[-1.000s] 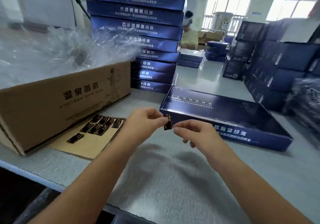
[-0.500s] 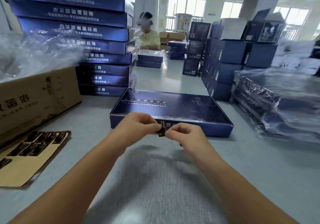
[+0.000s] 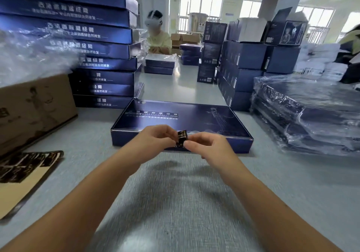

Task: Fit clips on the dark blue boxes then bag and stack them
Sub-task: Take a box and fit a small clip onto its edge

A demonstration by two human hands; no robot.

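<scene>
A flat dark blue box (image 3: 181, 119) lies on the grey table straight ahead of me, its long front wall facing me. Just in front of that wall I hold a small dark clip (image 3: 181, 138) with gold print. My left hand (image 3: 155, 140) pinches the clip from the left and my right hand (image 3: 206, 146) pinches it from the right, both with curled fingers. The clip sits level with the box's front top edge, near its middle. More dark clips lie on a tan cardboard sheet (image 3: 25, 175) at the left edge.
A tall stack of dark blue boxes (image 3: 81, 47) stands behind-left, next to a brown carton (image 3: 35, 107) topped with clear plastic bags (image 3: 29, 57). Bagged boxes (image 3: 305, 113) are piled at right, and upright blue cartons (image 3: 243, 66) behind them. A person (image 3: 158, 37) works across the table.
My view has swung right, so the box now lies straight ahead. Both hands have carried the clip forward to the box's front edge, still pinching it.
</scene>
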